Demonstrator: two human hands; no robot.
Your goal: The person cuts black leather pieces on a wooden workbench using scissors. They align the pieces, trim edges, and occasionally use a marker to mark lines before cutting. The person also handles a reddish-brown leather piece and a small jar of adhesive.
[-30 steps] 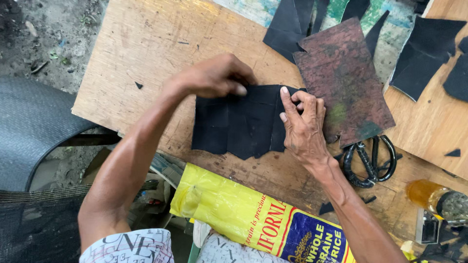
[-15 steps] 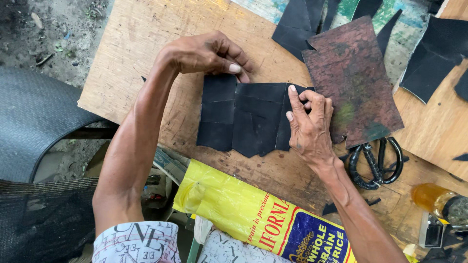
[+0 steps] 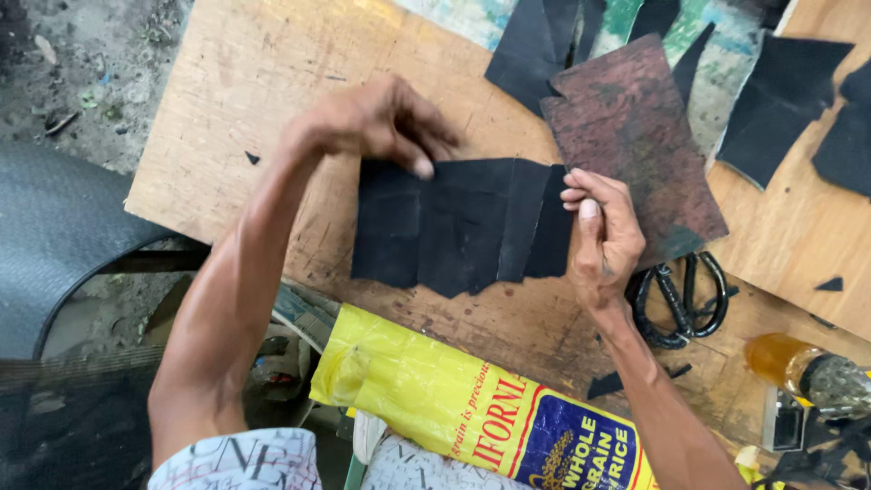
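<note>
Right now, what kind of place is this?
Likely a makeshift craft or repair bench: a worn plywood board strewn with cut black sheet pieces, black scissors lying by the right hand, and bare dirt ground beside it.

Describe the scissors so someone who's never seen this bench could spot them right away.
Start at the wooden board, then go to the reddish-brown sheet beside the right hand. Just below that sheet's lower corner lie the scissors, black, with two looped handles, the only tool among flat black pieces.
</note>
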